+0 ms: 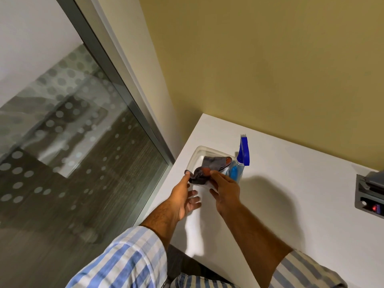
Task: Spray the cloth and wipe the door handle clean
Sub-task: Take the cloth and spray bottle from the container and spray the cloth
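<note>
A grey cloth with orange patches [209,166] hangs partly inside a clear plastic tub [196,153] on the white table [291,183]. My left hand [185,196] pinches the cloth's near left edge with thumb and fingertip. My right hand [225,192] pinches the same bunched end from the right. A spray bottle with a blue trigger head [243,151] and blue liquid stands in the tub's right side, just beyond my right hand. No door handle is in view.
A glass panel with frosted dots [68,132] in a grey metal frame stands to the left of the table. A yellow wall [270,69] backs the table. A grey power socket box [369,196] is set into the table at the far right.
</note>
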Demonstrator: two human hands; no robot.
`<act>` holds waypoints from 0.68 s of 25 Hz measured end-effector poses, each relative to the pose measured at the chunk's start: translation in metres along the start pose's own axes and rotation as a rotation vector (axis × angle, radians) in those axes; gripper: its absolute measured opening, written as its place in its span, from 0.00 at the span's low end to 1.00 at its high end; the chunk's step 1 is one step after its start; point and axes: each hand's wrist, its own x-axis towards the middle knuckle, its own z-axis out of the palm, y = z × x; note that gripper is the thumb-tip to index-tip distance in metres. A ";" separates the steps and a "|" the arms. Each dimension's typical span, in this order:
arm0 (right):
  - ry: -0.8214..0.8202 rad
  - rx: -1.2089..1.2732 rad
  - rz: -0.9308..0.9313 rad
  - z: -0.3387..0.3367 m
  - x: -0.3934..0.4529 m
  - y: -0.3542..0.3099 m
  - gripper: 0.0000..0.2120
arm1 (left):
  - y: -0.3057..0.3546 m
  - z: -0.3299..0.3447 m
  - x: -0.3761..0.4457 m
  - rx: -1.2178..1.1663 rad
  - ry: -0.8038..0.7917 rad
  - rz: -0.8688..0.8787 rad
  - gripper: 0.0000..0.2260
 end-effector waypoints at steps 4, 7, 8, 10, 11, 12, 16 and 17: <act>-0.125 0.051 0.008 -0.002 -0.008 -0.003 0.10 | -0.003 0.006 0.004 -0.164 -0.079 -0.089 0.46; -0.348 0.092 0.032 -0.011 -0.023 -0.013 0.08 | -0.003 -0.009 0.001 -0.376 -0.262 -0.053 0.53; -0.433 0.113 0.037 -0.014 -0.028 -0.016 0.08 | -0.001 -0.017 0.001 -0.429 -0.348 -0.036 0.54; -0.592 0.115 0.005 -0.020 -0.039 -0.023 0.10 | 0.005 -0.030 0.000 -0.483 -0.469 -0.022 0.55; -0.646 0.074 -0.029 -0.023 -0.044 -0.025 0.10 | 0.009 -0.033 -0.002 -0.477 -0.496 -0.026 0.54; -0.682 0.021 -0.052 -0.025 -0.048 -0.026 0.08 | 0.012 -0.035 -0.005 -0.462 -0.509 -0.043 0.52; -0.767 -0.145 -0.017 -0.035 -0.053 -0.024 0.13 | 0.019 -0.037 -0.026 -0.370 -0.456 -0.071 0.30; -0.770 -0.179 -0.010 -0.036 -0.055 -0.023 0.15 | 0.021 -0.039 -0.032 -0.321 -0.446 -0.030 0.25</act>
